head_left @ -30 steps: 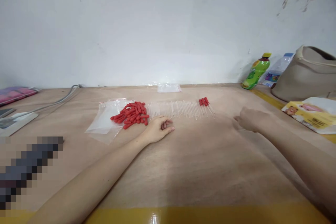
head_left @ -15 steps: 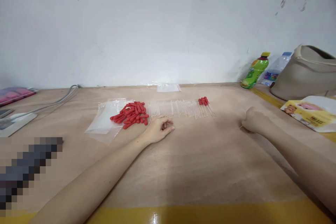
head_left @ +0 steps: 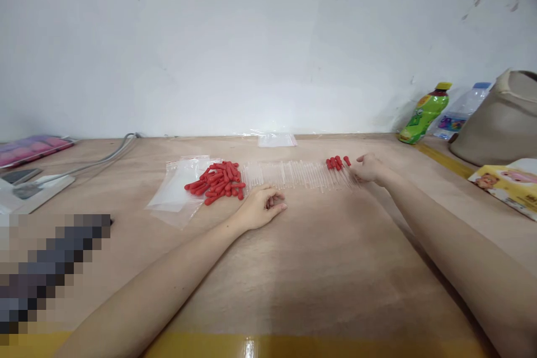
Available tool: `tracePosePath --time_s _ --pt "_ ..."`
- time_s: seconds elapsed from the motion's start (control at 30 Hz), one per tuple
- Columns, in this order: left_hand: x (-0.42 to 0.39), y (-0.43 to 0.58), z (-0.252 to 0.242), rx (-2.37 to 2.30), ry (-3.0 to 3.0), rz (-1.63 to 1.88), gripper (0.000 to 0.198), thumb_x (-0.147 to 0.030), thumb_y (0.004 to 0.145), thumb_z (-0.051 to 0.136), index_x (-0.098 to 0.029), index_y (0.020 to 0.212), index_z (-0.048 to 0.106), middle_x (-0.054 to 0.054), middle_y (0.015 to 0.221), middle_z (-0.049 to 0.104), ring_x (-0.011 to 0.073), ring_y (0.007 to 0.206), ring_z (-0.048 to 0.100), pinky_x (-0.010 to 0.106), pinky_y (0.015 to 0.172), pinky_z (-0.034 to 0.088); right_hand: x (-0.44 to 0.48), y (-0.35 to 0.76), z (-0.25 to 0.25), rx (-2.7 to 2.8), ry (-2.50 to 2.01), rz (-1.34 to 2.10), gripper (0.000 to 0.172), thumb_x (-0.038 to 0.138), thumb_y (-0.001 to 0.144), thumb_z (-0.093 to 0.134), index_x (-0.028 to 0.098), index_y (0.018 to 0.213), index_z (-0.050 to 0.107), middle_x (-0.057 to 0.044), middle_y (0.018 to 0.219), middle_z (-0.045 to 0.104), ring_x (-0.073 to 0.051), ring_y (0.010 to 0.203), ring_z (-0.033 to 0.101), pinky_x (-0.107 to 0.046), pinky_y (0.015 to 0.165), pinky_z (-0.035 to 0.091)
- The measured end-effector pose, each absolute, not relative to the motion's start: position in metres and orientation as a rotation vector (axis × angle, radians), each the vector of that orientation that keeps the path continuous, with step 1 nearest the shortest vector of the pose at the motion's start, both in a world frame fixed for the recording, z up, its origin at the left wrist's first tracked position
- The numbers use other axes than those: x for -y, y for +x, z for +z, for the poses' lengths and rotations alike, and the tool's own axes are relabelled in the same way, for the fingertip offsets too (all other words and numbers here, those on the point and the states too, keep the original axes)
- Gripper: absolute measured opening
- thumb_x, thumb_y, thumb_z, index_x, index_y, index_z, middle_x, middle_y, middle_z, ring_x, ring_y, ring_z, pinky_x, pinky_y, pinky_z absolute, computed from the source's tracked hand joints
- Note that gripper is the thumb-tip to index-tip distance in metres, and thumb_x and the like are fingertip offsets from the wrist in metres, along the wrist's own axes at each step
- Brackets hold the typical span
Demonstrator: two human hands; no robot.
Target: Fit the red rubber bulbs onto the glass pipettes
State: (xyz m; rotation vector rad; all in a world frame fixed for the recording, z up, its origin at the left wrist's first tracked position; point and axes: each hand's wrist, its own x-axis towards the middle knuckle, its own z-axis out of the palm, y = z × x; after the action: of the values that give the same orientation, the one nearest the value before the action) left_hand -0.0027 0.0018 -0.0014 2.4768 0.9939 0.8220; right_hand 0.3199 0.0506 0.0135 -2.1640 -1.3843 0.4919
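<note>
My right hand is at the right end of the row, its fingertips closed at a glass dropper whose red rubber bulb points away from me. Just left of it lie several finished droppers with red bulbs on their tubes. Bare clear glass tubes lie side by side in a long row to the left. My left hand rests on the table below the row, fingers loosely curled, thumb apart, nothing seen in it. Beside it, a heap of loose red rubber bulbs lies partly on a clear plastic bag.
Another small clear bag lies by the wall. At right stand a green bottle, a clear bottle, a beige bag and a yellow packet. At left are a grey cable and a pink-purple package.
My right hand has moved left and away from me to the row's end, where another red-bulbed dropper now shows. My left hand stays put; the view has shifted slightly.
</note>
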Motion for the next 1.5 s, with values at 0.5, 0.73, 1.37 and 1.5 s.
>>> tracePosePath --time_s 0.5,0.73,1.37,1.5 --pt "-0.001 -0.002 -0.001 -0.992 2.465 0.821 0.021 -0.031 0.076 0.056 -0.015 0.089 0.061 0.001 0.072 0.051 0.0096 0.059 0.047 0.023 0.057 0.041 -0.054 0.326 0.013 1.396 -2.110 0.725 0.029 0.024 0.068 0.061 0.011 0.093 0.054 0.001 0.058 0.051 -0.008 0.047 0.044 -0.021 0.047 0.036" --pt "-0.002 -0.003 -0.001 -1.003 2.467 0.824 0.021 -0.032 0.076 0.056 -0.015 0.089 0.061 0.001 0.072 0.051 0.0096 0.060 0.048 0.023 0.057 0.042 -0.059 0.321 0.005 1.450 -2.183 0.364 0.052 0.014 0.061 0.061 0.010 0.110 0.047 -0.007 0.089 0.060 -0.015 0.074 0.055 -0.022 0.059 0.040" --pt "-0.001 -0.002 -0.001 -1.004 2.456 0.824 0.022 -0.033 0.076 0.055 -0.016 0.089 0.062 0.002 0.073 0.052 0.0102 0.060 0.048 0.023 0.057 0.041 -0.042 0.283 0.020 1.708 -1.997 0.048 0.017 0.034 0.068 0.053 0.020 0.072 0.062 -0.001 0.069 0.061 -0.014 0.066 0.055 -0.022 0.055 0.035" --pt "-0.001 -0.002 -0.001 -1.014 2.460 0.833 0.022 -0.033 0.076 0.056 -0.016 0.089 0.062 0.002 0.072 0.052 0.0101 0.060 0.048 0.024 0.058 0.041 -0.034 0.260 0.022 1.819 -2.126 -0.069 0.016 0.029 0.068 0.050 0.020 0.062 0.062 -0.003 0.068 0.062 -0.017 0.067 0.056 -0.024 0.056 0.035"
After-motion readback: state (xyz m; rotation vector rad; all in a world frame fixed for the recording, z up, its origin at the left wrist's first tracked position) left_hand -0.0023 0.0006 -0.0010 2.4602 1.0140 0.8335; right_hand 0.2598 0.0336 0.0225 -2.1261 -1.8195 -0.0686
